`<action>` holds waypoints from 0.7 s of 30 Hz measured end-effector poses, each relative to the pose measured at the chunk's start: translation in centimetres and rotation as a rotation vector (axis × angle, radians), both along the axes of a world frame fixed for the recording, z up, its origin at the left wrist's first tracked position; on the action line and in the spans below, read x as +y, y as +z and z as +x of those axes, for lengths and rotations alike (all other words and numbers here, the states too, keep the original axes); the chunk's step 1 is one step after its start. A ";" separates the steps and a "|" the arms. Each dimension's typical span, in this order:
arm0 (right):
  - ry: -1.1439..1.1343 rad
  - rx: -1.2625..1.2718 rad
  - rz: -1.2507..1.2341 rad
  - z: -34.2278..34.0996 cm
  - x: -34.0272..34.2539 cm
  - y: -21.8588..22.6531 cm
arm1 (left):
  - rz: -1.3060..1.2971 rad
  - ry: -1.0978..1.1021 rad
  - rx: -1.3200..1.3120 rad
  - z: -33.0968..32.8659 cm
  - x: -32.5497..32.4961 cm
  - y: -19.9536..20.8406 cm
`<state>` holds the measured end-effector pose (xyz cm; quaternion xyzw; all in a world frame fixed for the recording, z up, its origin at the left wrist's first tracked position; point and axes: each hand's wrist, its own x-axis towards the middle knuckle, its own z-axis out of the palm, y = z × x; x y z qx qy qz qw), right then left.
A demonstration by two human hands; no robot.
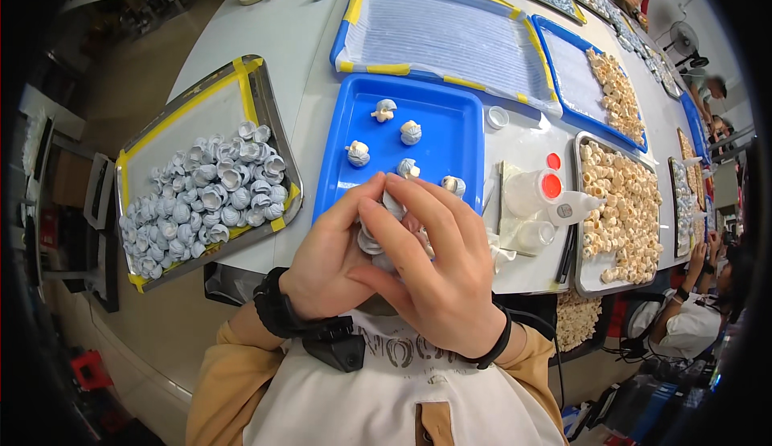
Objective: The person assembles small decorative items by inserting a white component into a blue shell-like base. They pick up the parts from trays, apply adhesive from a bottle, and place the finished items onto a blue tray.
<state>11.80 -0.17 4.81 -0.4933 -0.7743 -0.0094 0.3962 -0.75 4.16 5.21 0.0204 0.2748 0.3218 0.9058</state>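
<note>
My left hand [322, 261] and my right hand [438, 273] come together in front of my chest, fingers curled inward and fingertips nearly meeting. Cupped between them are grey-blue moulded doll hair pieces [368, 241], mostly covered by my fingers; a bit of pale cream plastic also shows there. Just beyond my fingertips lies a blue tray [346, 104] with several small doll heads [411, 132] in grey-blue hair and cream faces, spaced apart. One of them [408, 168] sits right by my fingers.
On the left, a metal tray [181, 120] edged in yellow tape holds piled grey-blue hair shells [217, 193]. Right of me stand clear bottles [531, 193], a red cap [553, 160], black pens [567, 254] and a tray of cream parts [619, 213]. Co-workers [683, 317] sit further right.
</note>
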 end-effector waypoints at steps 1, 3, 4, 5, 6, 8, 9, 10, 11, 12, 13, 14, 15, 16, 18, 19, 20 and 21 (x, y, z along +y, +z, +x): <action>-0.011 -0.005 0.007 0.0 0.1 -0.2 | 0.005 0.008 0.026 0.1 -0.1 0.1; -0.012 -0.004 0.003 0.0 0.1 -0.2 | 0.032 0.001 -0.003 0.1 -0.1 -0.2; -0.013 -0.005 0.001 0.0 0.1 -0.1 | 0.055 -0.013 -0.058 -0.1 -0.1 -1.0; 0.014 0.017 -0.031 0.1 0.0 0.1 | 0.077 -0.029 -0.114 -0.2 0.0 -1.5; 0.045 0.040 -0.064 0.2 -0.1 0.5 | 0.063 -0.053 -0.145 -0.5 0.0 -1.6; 0.128 0.131 -0.129 1.0 -0.3 1.5 | 0.037 -0.102 -0.208 -1.0 0.1 -1.8; 0.181 0.197 -0.163 1.7 -0.5 2.1 | 0.110 -0.148 -0.158 -1.1 0.1 -2.0; 0.234 0.263 -0.199 2.1 -0.6 2.4 | 0.184 -0.193 -0.108 -1.2 0.2 -2.2; 0.195 0.226 -0.183 2.1 -0.6 2.3 | 0.257 -0.238 -0.057 -1.3 0.2 -2.3; 0.147 0.188 -0.166 2.2 -0.7 2.0 | 0.295 -0.273 -0.048 -1.2 0.2 -2.0; 0.099 0.151 -0.149 2.3 -0.7 1.7 | 0.333 -0.307 -0.038 -1.1 0.0 -1.4; 0.052 0.113 -0.132 2.4 -0.8 1.6 | 0.371 -0.341 -0.028 -1.0 0.0 -1.1; 0.054 0.097 -0.145 2.5 -1.0 1.7 | 0.376 -0.343 -0.021 -1.0 -0.1 -1.4; 0.057 0.081 -0.157 2.6 -1.4 1.9 | 0.410 -0.367 0.005 -1.1 -0.1 -1.4; 0.072 0.074 -0.174 2.9 -1.5 1.9 | 0.478 -0.417 0.055 -1.3 -0.2 -1.4; 0.085 0.083 -0.177 3.1 -1.4 1.9 | 0.459 -0.420 0.063 -1.3 -0.2 -1.5; 0.098 0.091 -0.181 3.2 -1.4 1.8 | 0.441 -0.422 0.072 -1.4 -0.3 -1.6; 0.121 0.104 -0.217 3.4 -1.3 1.7 | 0.424 -0.425 0.081 -1.4 -0.2 -1.6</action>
